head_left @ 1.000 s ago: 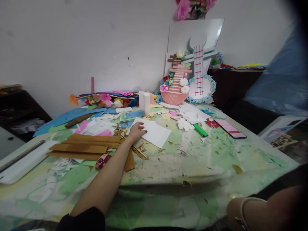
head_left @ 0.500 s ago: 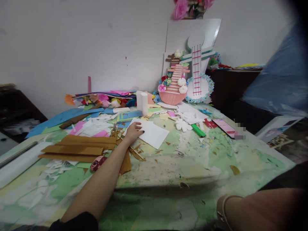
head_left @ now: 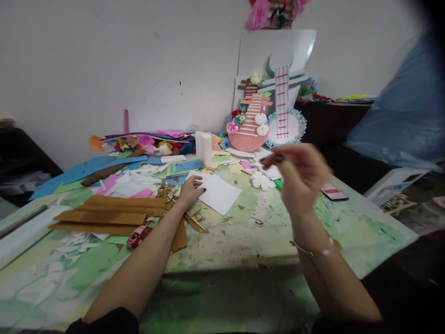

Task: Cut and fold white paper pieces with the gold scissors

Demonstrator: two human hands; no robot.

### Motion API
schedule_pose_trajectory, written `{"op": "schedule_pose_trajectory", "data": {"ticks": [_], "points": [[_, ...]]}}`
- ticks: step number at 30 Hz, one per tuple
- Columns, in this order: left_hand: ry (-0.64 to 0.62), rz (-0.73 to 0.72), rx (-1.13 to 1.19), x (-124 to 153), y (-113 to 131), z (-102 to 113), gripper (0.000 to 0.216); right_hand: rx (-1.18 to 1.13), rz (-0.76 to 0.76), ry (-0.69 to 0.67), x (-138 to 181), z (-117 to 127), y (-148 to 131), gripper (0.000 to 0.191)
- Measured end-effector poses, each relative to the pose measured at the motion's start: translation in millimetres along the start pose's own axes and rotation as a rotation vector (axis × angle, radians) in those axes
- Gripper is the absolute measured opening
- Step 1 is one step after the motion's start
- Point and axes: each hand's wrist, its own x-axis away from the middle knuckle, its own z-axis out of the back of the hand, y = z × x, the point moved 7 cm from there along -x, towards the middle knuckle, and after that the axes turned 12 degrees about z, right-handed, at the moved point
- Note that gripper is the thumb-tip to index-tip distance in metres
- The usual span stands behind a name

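My left hand (head_left: 191,191) rests on a white sheet of paper (head_left: 219,192), its thumb and fingers apart and slightly bent. Scissors (head_left: 169,195) lie just left of that hand, partly covered by scraps. In the air over the right part of the table is my right hand (head_left: 304,181), blurred, with curled fingers; whether anything is between them I cannot make out. Behind it, a green object (head_left: 278,184) is mostly hidden. A white paper flower (head_left: 263,181) lies between the sheet and my right hand.
Folded brown paper (head_left: 104,214) and a dark red object (head_left: 139,235) lie by my left forearm. A white block (head_left: 206,150) stands behind the sheet. Paper instruments, one pink (head_left: 248,139) and one white-blue (head_left: 282,123), lean at the back. A phone (head_left: 335,191) lies at right.
My right hand has risen from the lower right corner to above the table, near the green object. My left hand stays on the white sheet. The view has shifted slightly.
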Motion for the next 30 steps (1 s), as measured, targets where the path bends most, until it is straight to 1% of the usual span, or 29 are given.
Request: {"op": "schedule_pose_trajectory", "data": {"ticks": [1,2,3,4,5,6,7,8,10,14,17,25,28,30], "points": [[0.007,-0.011,-0.006,0.3,0.9,0.4,0.041,0.029,-0.047,-0.112,-1.7,-14.3,20.1,0.025],[0.014,-0.023,-0.012,0.8,2.0,0.9,0.040,0.062,-0.098,-0.270,0.9,-30.4,42.2,0.027],[0.021,-0.036,-0.020,1.4,3.3,1.3,0.039,0.089,-0.155,-0.449,8.6,-45.9,65.0,0.032],[0.027,-0.050,-0.029,2.1,4.7,1.7,0.037,0.105,-0.196,-0.596,19.1,-57.3,85.4,0.039],[0.033,-0.064,-0.041,2.9,6.2,2.1,0.036,0.117,-0.212,-0.701,30.3,-64.4,102.1,0.046],[0.039,-0.080,-0.055,3.7,7.8,2.3,0.035,0.127,-0.212,-0.779,41.5,-68.7,115.0,0.052],[0.045,-0.096,-0.069,4.4,9.4,2.4,0.033,0.121,-0.206,-0.867,53.7,-72.7,124.4,0.055],[0.052,-0.112,-0.084,5.2,10.9,2.5,0.032,0.114,-0.202,-0.917,64.0,-74.1,131.0,0.057],[0.066,-0.138,-0.108,6.2,13.1,2.3,0.029,0.114,-0.219,-0.928,77.4,-72.4,139.6,0.054],[0.085,-0.156,-0.151,6.6,13.8,1.4,0.027,0.086,-0.299,-0.871,87.4,-68.8,147.6,0.041],[0.094,-0.158,-0.183,6.2,13.2,1.3,0.028,0.081,-0.305,-0.867,88.7,-70.6,150.3,0.035],[0.088,-0.177,-0.215,6.5,13.7,0.1,0.025,0.085,-0.299,-0.854,91.7,-73.0,157.3,0.026],[0.100,-0.203,-0.203,8.8,18.5,0.9,0.023,0.082,-0.307,-0.855,92.4,-73.0,158.0,0.022],[0.132,-0.240,-0.200,12.7,25.8,3.1,0.022,0.081,-0.316,-0.854,92.0,-72.2,156.9,0.019]]}}
